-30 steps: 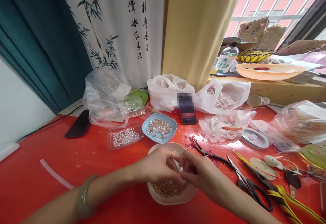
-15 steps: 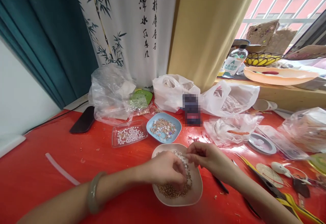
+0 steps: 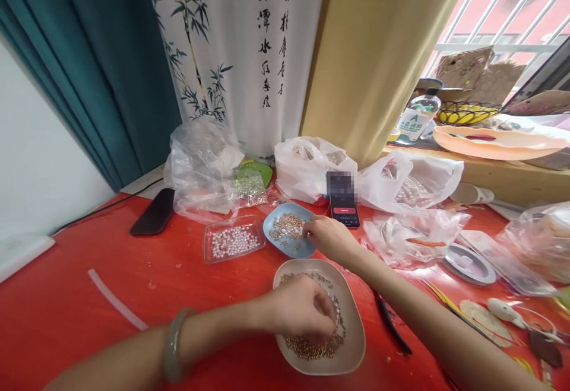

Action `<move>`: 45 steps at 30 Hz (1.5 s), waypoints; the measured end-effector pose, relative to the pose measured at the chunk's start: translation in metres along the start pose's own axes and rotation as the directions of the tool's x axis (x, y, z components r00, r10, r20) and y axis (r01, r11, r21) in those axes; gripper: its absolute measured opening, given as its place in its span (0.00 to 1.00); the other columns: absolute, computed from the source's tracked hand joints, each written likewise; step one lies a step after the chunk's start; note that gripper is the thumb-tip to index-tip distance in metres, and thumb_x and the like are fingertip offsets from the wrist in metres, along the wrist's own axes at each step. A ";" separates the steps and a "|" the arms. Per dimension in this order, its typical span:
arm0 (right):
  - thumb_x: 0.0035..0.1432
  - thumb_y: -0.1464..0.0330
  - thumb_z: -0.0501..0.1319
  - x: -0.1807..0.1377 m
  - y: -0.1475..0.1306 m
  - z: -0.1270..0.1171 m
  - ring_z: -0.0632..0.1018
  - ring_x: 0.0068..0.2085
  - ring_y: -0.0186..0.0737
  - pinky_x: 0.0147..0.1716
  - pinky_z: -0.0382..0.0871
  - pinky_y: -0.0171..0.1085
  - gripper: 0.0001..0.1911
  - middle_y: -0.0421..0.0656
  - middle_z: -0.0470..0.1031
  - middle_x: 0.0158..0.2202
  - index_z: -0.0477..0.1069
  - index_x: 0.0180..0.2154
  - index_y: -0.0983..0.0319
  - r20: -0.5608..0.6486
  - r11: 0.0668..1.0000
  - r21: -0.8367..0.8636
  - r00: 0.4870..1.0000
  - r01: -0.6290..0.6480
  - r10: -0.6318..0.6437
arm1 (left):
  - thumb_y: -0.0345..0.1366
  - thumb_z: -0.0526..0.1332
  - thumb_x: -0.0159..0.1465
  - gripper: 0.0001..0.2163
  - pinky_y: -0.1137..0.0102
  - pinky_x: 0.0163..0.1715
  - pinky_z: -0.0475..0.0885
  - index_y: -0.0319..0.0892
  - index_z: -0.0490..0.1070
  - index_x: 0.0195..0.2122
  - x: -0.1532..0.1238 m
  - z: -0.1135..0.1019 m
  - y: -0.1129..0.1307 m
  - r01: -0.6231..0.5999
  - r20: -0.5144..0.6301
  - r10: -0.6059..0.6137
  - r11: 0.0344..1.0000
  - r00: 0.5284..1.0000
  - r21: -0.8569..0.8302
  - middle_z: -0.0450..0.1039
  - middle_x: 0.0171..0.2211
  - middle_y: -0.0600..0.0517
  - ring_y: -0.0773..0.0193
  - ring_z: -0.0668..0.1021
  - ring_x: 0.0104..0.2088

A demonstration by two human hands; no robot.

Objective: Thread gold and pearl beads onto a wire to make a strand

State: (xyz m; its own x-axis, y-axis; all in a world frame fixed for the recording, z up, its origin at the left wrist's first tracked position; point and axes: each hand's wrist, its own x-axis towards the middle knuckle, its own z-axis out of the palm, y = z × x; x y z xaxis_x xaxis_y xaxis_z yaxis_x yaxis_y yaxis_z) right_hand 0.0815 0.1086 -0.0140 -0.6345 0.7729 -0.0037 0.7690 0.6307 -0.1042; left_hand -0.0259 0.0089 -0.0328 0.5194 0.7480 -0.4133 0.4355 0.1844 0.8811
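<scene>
My left hand (image 3: 307,308), with a bangle (image 3: 175,343) on the wrist, is over the cream bowl (image 3: 354,352). Its fingers are curled in a pinch, and what lies between them is hidden. Small gold beads (image 3: 312,348) cover much of the bowl's bottom, some paler ones among them. At the right edge of the blue dish (image 3: 272,218), my right hand (image 3: 327,234) has its fingertips closed together above mixed gold and white beads (image 3: 286,226). Anything in that pinch is too small to make out. Left of the dish, a clear tray (image 3: 208,238) contains white pearl beads (image 3: 234,241).
A phone (image 3: 344,201) leans against a white plastic bag (image 3: 296,168); another dark phone (image 3: 154,212) lies at left. Black-handled pliers (image 3: 392,323) rest near my right forearm. Plastic bags, a round lid (image 3: 469,263) and a clear strip (image 3: 116,299) are also on the red table (image 3: 178,284).
My right hand has moved away from my left, up and left from the cream bowl to the blue dish. My left hand stays pinched over the bowl. The view has shifted slightly.
</scene>
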 end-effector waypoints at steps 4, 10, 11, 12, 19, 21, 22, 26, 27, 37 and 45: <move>0.50 0.78 0.53 -0.001 -0.002 -0.005 0.74 0.33 0.38 0.26 0.59 0.30 0.12 0.45 0.74 0.33 0.74 0.29 0.61 0.036 0.995 -0.100 0.999 0.031 -0.027 | 0.29 0.56 0.42 0.06 0.77 0.16 0.62 0.40 0.71 0.22 -0.001 0.001 0.001 0.005 -0.016 -0.006 0.999 1.000 -0.032 0.67 0.18 0.55 0.66 0.72 0.22; 0.49 0.81 0.53 0.003 -0.013 -0.008 0.76 0.30 0.42 0.23 0.60 0.32 0.12 0.49 0.75 0.28 0.73 0.27 0.65 0.106 0.974 -0.211 0.992 0.084 -0.063 | 0.30 0.54 0.42 0.03 0.77 0.15 0.59 0.40 0.66 0.19 -0.001 0.002 0.000 -0.026 -0.018 0.026 0.999 1.000 -0.034 0.65 0.17 0.55 0.65 0.71 0.21; 0.49 0.81 0.53 0.003 -0.016 -0.010 0.76 0.30 0.43 0.24 0.61 0.33 0.12 0.50 0.75 0.28 0.73 0.28 0.66 0.119 0.969 -0.223 0.990 0.104 -0.079 | 0.30 0.54 0.42 0.03 0.77 0.15 0.59 0.40 0.66 0.19 0.000 0.002 0.000 -0.030 -0.024 0.029 0.999 0.999 -0.028 0.65 0.17 0.55 0.66 0.71 0.21; 0.49 0.82 0.53 0.003 -0.019 -0.012 0.76 0.31 0.44 0.24 0.61 0.33 0.12 0.51 0.75 0.27 0.73 0.28 0.67 0.134 0.964 -0.232 0.986 0.127 -0.098 | 0.31 0.54 0.42 0.03 0.77 0.15 0.59 0.40 0.66 0.19 0.001 0.002 -0.001 -0.032 -0.032 0.031 0.999 0.999 -0.018 0.65 0.17 0.55 0.66 0.71 0.21; 0.47 0.83 0.54 0.011 -0.030 -0.018 0.75 0.33 0.44 0.26 0.60 0.34 0.11 0.51 0.75 0.26 0.73 0.25 0.67 0.201 0.943 -0.217 0.957 0.251 -0.209 | 0.30 0.54 0.44 0.05 0.75 0.21 0.61 0.39 0.67 0.22 -0.001 -0.001 0.004 -0.109 -0.056 0.113 0.992 0.992 0.069 0.67 0.21 0.55 0.65 0.70 0.25; 0.45 0.81 0.56 0.013 -0.023 -0.015 0.75 0.31 0.43 0.25 0.58 0.33 0.08 0.50 0.75 0.26 0.73 0.25 0.66 0.188 0.950 -0.194 0.960 0.244 -0.209 | 0.29 0.54 0.44 0.04 0.76 0.21 0.61 0.39 0.67 0.22 -0.002 -0.002 0.004 -0.121 -0.075 0.127 0.990 0.989 0.071 0.67 0.21 0.55 0.65 0.70 0.25; 0.45 0.80 0.56 0.014 -0.018 -0.014 0.74 0.30 0.41 0.24 0.57 0.33 0.07 0.49 0.74 0.25 0.72 0.25 0.66 0.172 0.956 -0.181 0.965 0.230 -0.200 | 0.29 0.54 0.44 0.04 0.76 0.21 0.61 0.39 0.67 0.22 -0.002 -0.002 0.004 -0.130 -0.085 0.136 0.989 0.987 0.065 0.67 0.21 0.55 0.66 0.70 0.25; 0.43 0.78 0.55 0.011 -0.002 -0.013 0.71 0.23 0.36 0.19 0.50 0.32 0.07 0.45 0.71 0.21 0.70 0.26 0.66 0.085 0.982 -0.097 0.985 0.161 -0.153 | 0.30 0.54 0.45 0.06 0.75 0.22 0.62 0.39 0.69 0.23 -0.002 -0.001 0.004 -0.139 -0.103 0.143 0.989 0.984 0.038 0.68 0.22 0.55 0.67 0.70 0.24; 0.42 0.78 0.55 0.010 0.001 -0.013 0.70 0.22 0.35 0.19 0.49 0.32 0.07 0.44 0.71 0.20 0.69 0.26 0.65 0.063 0.986 -0.065 0.987 0.153 -0.149 | 0.30 0.54 0.45 0.06 0.75 0.22 0.62 0.39 0.69 0.23 -0.001 -0.001 0.003 -0.143 -0.103 0.146 0.989 0.984 0.035 0.69 0.22 0.55 0.67 0.70 0.24; 0.42 0.78 0.53 -0.010 0.008 -0.019 0.69 0.24 0.30 0.23 0.58 0.29 0.05 0.39 0.70 0.22 0.64 0.23 0.64 -0.103 0.931 0.358 0.994 0.072 -0.038 | 0.29 0.55 0.46 0.03 0.76 0.17 0.63 0.38 0.66 0.23 0.005 0.000 -0.002 -0.112 -0.124 0.091 0.977 0.988 -0.179 0.65 0.19 0.55 0.70 0.69 0.18; 0.41 0.76 0.53 -0.080 0.004 -0.027 0.72 0.25 0.32 0.23 0.63 0.31 0.04 0.41 0.73 0.24 0.62 0.21 0.62 0.029 0.463 0.870 0.956 -0.168 0.293 | 0.32 0.57 0.50 0.04 0.78 0.14 0.60 0.36 0.65 0.23 0.005 -0.005 0.004 -0.189 -0.224 0.097 0.879 0.970 -0.439 0.61 0.16 0.57 0.75 0.63 0.14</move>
State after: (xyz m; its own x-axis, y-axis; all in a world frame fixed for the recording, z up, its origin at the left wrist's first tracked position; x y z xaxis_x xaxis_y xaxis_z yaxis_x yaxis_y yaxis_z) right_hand 0.1374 0.0513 0.0130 -0.3835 0.9214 -0.0625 0.3944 0.1022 -0.9133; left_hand -0.0255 0.0169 -0.0300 0.3817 0.8859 -0.2636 -0.0383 0.3001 0.9532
